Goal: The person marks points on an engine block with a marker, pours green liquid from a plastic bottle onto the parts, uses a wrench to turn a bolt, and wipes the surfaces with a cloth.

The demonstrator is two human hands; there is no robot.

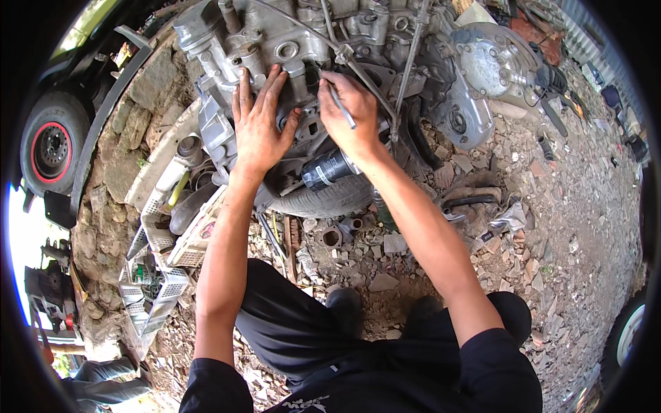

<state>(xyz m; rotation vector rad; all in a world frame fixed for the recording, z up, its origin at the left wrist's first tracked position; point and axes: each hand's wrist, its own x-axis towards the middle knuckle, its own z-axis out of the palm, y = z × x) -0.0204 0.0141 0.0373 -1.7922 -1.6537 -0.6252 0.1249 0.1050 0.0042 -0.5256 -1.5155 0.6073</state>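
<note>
A grey, greasy engine block rests on an old tyre on rubble-strewn ground. My left hand lies flat on the engine's side, fingers spread, holding nothing. Just to its right, my right hand is closed around a thin metal tool whose tip points into the engine. A black oil filter with a white label sticks out of the block below my right wrist.
A round metal housing lies at the upper right. White plastic crates with parts stand at the left by a stone wall. A red-rimmed wheel sits far left. Loose stones, tools and scrap parts cover the ground.
</note>
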